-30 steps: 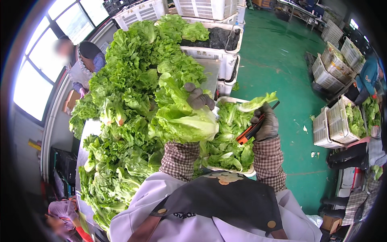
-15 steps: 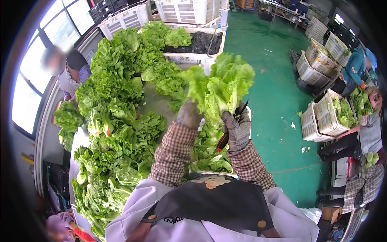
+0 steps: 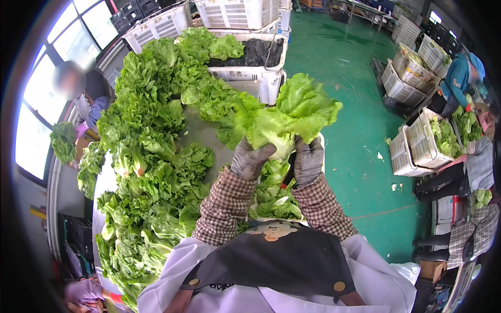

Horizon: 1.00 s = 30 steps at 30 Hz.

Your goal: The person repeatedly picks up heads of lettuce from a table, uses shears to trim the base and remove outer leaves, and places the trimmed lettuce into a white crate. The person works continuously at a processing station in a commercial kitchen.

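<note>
Between my two gloved hands is a head of green leaf lettuce (image 3: 292,120), its leaves spread upward and its pale base toward me. My left hand (image 3: 251,158) grips the base from the left, thumb over the front. On the other side my right hand (image 3: 309,160) holds the lettuce too, fingers closed. A knife (image 3: 286,180) with a dark blade and a red-and-black handle is also in the right hand. Below the hands, loose lettuce leaves (image 3: 279,201) lie in a white crate, partly hidden by my arms.
A big pile of lettuce (image 3: 156,135) covers the metal table (image 3: 201,125) on my left. Ahead stands a white crate (image 3: 250,73) lined with black plastic. More crates (image 3: 417,143) and co-workers (image 3: 462,83) are at the right, on the green floor (image 3: 360,151).
My left hand has moved from the leaves to the lettuce's base, its fingers now closed there. The lettuce has opened out wider and tilted right. At left, a co-worker has lifted a lettuce.
</note>
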{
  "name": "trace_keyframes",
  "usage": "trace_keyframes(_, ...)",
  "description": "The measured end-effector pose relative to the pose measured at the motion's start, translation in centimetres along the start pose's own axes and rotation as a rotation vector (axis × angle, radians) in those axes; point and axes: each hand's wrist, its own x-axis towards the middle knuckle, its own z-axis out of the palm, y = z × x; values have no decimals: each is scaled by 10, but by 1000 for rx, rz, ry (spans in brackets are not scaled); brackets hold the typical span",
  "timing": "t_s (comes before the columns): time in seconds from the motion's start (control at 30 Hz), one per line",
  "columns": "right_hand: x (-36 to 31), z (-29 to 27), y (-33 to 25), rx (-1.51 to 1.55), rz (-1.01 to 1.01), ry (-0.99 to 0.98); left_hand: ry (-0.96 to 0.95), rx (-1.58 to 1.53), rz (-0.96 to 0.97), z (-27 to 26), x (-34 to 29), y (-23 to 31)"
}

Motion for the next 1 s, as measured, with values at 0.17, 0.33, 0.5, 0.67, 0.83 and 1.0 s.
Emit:
trace_keyframes(0.17,3,-2,-23,-72,275,83,-28,-79,-130,-15,-4,-2)
trace_keyframes(0.33,11,-2,-21,86,398,130,-29,-290,-218,-29,-2,-8)
trace_keyframes(0.5,19,-15,-8,-401,41,-45,121,-141,-119,-31,7,-10)
trace_keyframes(0.67,6,9,-27,-758,-311,-125,192,115,26,-10,9,-1)
trace_keyframes(0.83,15,8,-25,-734,-259,-210,-116,155,-100,-1,3,0)
trace_keyframes(1.0,15,4,-24,-761,-333,-265,-175,-84,-364,-21,7,-1)
